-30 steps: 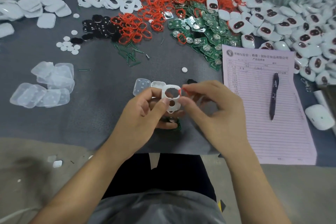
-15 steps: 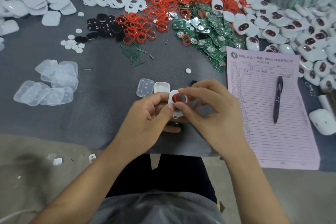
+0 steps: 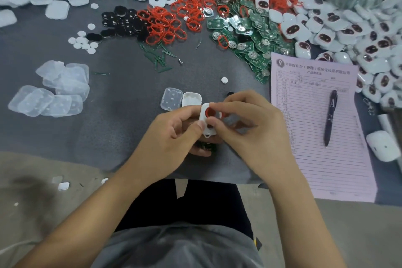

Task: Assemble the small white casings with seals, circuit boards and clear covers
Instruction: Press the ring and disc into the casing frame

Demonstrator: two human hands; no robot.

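Casing (image 3: 206,123) sits pinched between both hands just above the counter (image 3: 121,119), near its front edge. Left hand (image 3: 171,137) grips its left rim with thumb on top; right hand (image 3: 250,130) pinches the red seal (image 3: 210,112) against the upper opening. Looks light, stiff thin plastic, likely slippery; best held by the side rims, off the openings. Seal looks soft, floppy, prone to popping out. Clear cover (image 3: 171,98) lies just behind.

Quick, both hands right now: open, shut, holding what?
Left hand: grips the white casing frame.
Right hand: pinches the red seal ring into that frame.
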